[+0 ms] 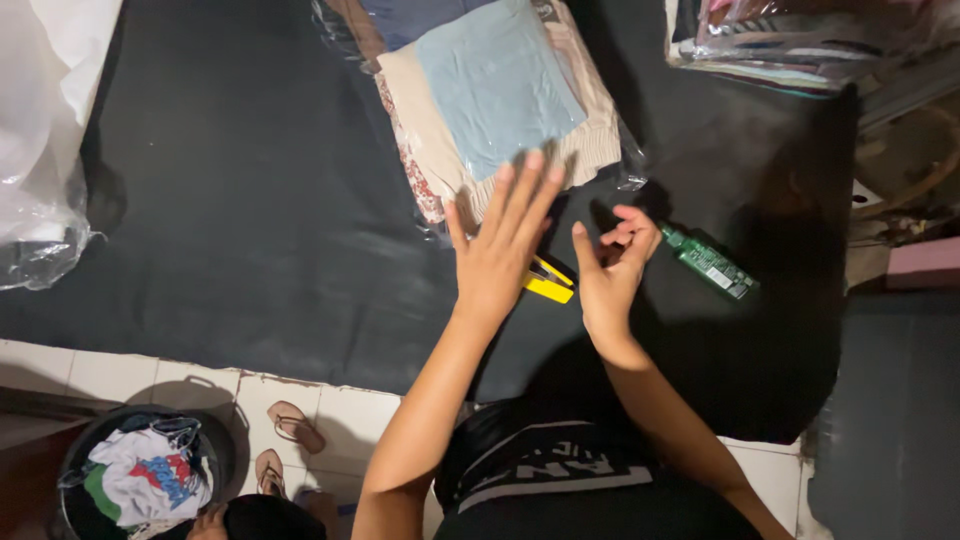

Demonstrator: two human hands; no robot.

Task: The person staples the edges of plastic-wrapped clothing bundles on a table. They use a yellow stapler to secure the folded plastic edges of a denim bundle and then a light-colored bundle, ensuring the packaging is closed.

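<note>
Two bare hands hover over a black mat beside a bagged stack of folded clothes.

The left hand point(500, 250) is flat and open, fingers straight and close together, their tips just over the near edge of the clear plastic bag of folded clothes point(495, 100), which has a pale blue piece on top of beige ones. The right hand point(612, 265) is loosely curled, thumb and fingertips drawn together; whether they pinch anything I cannot tell. A yellow stapler point(548, 282) lies on the black mat point(250, 220) between the hands, partly under the left palm. A green tube-shaped object point(710, 262) lies just right of the right hand. A bucket of clothes point(145, 475) and sandals point(285, 440) sit on the tiled floor.
</note>
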